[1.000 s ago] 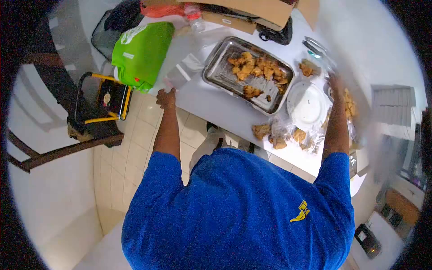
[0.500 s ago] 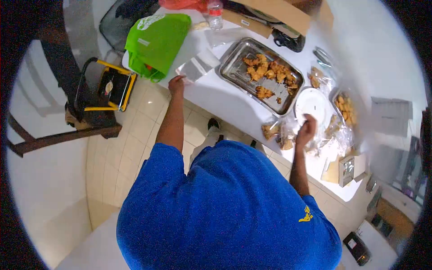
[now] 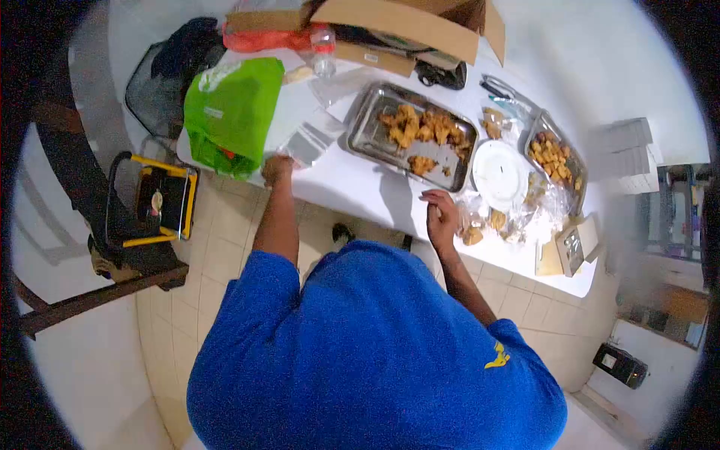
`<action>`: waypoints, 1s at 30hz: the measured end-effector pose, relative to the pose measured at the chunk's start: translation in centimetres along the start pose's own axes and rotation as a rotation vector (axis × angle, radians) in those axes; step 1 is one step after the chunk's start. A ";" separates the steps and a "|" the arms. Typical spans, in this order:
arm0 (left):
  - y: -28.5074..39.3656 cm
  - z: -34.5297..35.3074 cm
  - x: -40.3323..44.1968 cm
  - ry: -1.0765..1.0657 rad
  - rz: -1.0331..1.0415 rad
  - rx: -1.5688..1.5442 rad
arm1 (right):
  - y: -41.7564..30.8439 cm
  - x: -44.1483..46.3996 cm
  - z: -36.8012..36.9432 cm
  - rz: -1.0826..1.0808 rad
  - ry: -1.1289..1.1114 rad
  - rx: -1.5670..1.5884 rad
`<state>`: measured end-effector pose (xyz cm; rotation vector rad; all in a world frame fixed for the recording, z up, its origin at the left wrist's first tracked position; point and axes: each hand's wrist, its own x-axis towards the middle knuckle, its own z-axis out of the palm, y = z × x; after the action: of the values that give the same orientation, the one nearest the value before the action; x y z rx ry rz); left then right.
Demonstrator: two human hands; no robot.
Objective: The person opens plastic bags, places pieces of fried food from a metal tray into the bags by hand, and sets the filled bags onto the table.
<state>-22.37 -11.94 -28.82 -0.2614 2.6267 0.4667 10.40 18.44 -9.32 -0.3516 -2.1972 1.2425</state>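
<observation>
At the table's front edge, my left hand [image 3: 278,171] is closed at the near end of a stack of clear plastic bags [image 3: 309,142]; whether it grips one is too small to tell. My right hand [image 3: 441,213] hovers by the front edge with its fingers partly curled and apart, holding nothing. Beyond it stands a metal tray [image 3: 362,133] with fried pieces [image 3: 405,126] inside. To its right are a white plate [image 3: 500,174] and filled clear bags [image 3: 472,214].
A green bag [image 3: 234,112] lies at the left, near a plastic bottle [image 3: 323,51]. Cardboard boxes [image 3: 405,26] line the back. A second tray [image 3: 577,159] holds golden pieces at the right, with a small open box [image 3: 571,251] nearer. A yellow-framed stool [image 3: 154,199] stands on the floor.
My right hand has moved left from over the plate area to the table's front edge near the metal tray. My left hand stays by the clear bags. The camera view has shifted.
</observation>
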 end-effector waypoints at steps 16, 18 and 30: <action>0.2 -0.6 -2.9 -0.015 0.085 -1.345 | -2.0 -2.0 6.4 0.209 -0.111 0.262; -0.2 -0.3 -2.3 -0.072 0.138 -1.432 | -1.2 -2.1 6.8 0.213 -0.119 0.294; -2.8 -3.7 -6.2 -0.040 0.049 -1.357 | -0.6 -0.6 7.7 0.312 -0.177 0.298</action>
<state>-17.73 -15.28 -23.58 -0.5586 1.8389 2.1402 6.26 12.54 -12.08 -0.4904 -2.1107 1.8066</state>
